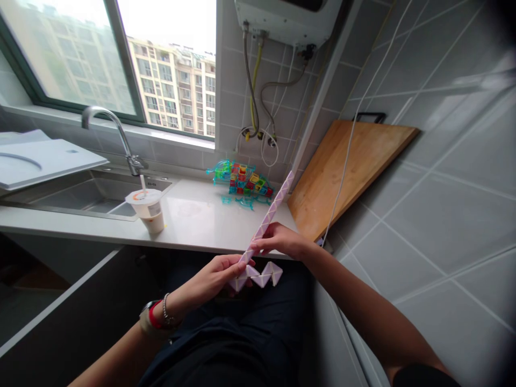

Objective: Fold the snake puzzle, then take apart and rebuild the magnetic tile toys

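Both my hands hold a pink-and-white twist snake puzzle in front of the counter edge. My left hand grips its lower folded part, where a short zigzag of segments sticks out to the right. My right hand pinches the puzzle just above that, and a long straight run rises from it toward the wall corner. A watch and a bead bracelet sit on my left wrist.
On the white countertop stand a lidded drink cup with a straw and a pile of colourful translucent toy pieces. A sink with a tap lies at left. A wooden cutting board leans on the tiled wall at right.
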